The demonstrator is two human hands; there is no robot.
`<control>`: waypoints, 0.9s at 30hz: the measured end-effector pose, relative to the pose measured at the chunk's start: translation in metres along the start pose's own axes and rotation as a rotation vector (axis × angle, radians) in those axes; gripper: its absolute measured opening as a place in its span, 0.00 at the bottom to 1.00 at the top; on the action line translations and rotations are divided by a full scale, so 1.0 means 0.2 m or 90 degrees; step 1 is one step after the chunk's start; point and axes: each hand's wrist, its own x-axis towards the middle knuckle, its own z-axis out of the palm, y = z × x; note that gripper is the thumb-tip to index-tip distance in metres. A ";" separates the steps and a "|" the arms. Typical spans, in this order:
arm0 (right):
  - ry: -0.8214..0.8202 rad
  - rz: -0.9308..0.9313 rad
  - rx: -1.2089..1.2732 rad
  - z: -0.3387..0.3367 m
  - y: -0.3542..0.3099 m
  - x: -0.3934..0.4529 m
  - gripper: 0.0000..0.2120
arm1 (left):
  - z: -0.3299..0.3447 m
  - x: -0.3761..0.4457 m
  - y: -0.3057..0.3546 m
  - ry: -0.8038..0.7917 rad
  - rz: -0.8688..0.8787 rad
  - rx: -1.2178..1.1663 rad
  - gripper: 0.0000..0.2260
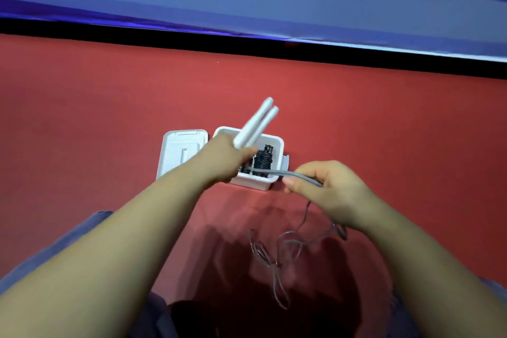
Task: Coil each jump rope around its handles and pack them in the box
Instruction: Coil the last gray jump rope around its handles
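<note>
Your left hand (230,158) grips two white handles (256,125) above the open white box (270,182); your right hand (326,189), just right, pinches the grey rope (282,244) trailing near onto the red floor (96,118).

lid (181,152) left of box (277,158) | coiled rope (262,160) in box | loose cord (282,252) before box
</note>
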 end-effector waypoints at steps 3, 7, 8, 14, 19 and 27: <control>-0.011 -0.018 -0.043 -0.02 -0.04 -0.04 0.09 | 0.03 -0.08 -0.04 -0.143 -0.027 0.294 0.08; -0.004 0.005 0.022 0.00 -0.01 -0.05 0.07 | 0.00 -0.16 -0.05 -0.335 -0.071 0.330 0.05; -0.014 0.006 0.029 0.01 0.00 -0.05 0.08 | -0.01 -0.17 -0.05 -0.392 -0.078 0.310 0.03; -0.148 0.096 0.361 0.02 -0.01 -0.03 0.09 | -0.07 -0.20 -0.08 -0.686 -0.056 0.054 0.02; -0.162 0.170 0.757 -0.01 0.00 0.02 0.47 | -0.06 -0.13 -0.10 -0.710 -0.061 -0.275 0.17; 0.248 0.123 0.445 0.09 -0.03 0.04 0.13 | 0.07 -0.10 -0.05 -0.657 -0.146 -0.381 0.11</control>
